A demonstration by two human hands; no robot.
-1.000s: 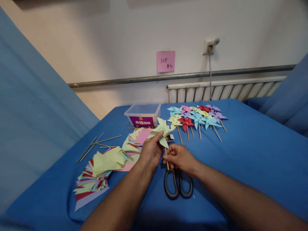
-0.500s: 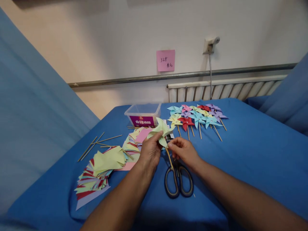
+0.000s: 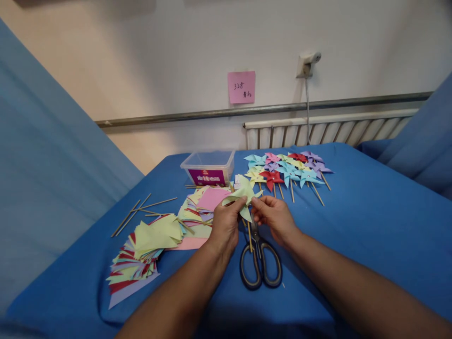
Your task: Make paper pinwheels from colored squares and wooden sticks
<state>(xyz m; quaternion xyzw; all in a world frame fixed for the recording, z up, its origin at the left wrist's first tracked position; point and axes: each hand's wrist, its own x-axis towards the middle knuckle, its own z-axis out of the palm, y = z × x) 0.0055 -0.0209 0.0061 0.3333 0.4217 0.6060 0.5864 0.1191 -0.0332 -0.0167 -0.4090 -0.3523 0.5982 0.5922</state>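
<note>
A pale green paper pinwheel (image 3: 244,188) is gripped between the thumb and fingers of my left hand (image 3: 226,222). My right hand (image 3: 277,217) is closed in a pinch at the pinwheel's right side, its thumb and fingertips against one blade. A thin wooden stick (image 3: 250,238) slants down below the pinwheel; its upper end is hidden behind the paper. Under the hands, black-handled scissors (image 3: 260,246) lie on the blue cloth, blades pointing away and partly covered.
Finished pinwheels (image 3: 290,170) in several colours lie at the back right. A clear plastic box (image 3: 208,162) stands at the back. Left of my hands are stacks of cut paper (image 3: 158,233), pink sheets (image 3: 212,197) and loose sticks (image 3: 130,217). Blue curtains (image 3: 52,155) hang at both sides.
The pinwheel has tilted and shifted slightly right and down with my left hand. My right hand has moved up to its right blade. The stick hangs more upright.
</note>
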